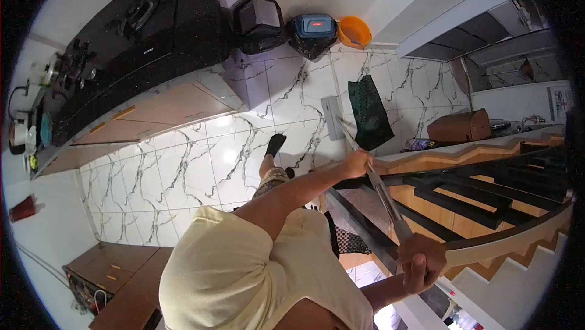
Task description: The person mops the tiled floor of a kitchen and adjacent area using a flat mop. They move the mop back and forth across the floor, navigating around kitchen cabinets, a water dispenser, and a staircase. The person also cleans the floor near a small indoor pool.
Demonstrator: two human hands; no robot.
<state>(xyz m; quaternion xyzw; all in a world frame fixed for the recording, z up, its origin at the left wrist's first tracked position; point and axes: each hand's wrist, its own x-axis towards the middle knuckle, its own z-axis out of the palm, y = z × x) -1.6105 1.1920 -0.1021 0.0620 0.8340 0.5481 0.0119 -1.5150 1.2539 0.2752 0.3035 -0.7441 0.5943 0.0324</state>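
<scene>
My left hand (358, 163) is closed round the middle of the metal pole (383, 193) of a flat mop. Higher on the pole, near its grey grip end, my right hand (420, 261) is wrapped round it. The mop's grey flat head (332, 118) lies on the marble-patterned floor tiles (237, 147), tilted along the pole's line. Just right of the head is a dark green mat (369, 113), its edge close to the mop. My foot in a dark sock (276, 145) stands on the tiles left of the mop head.
Against the far wall stand a black-lined bin (258, 19), a blue-lidded bin (314, 26) and an orange bucket (354, 32). A black-topped counter with a gas hob (137, 12) runs along the left. Staircase railings (461, 193) rise close on the right, near a brown bag (453, 126).
</scene>
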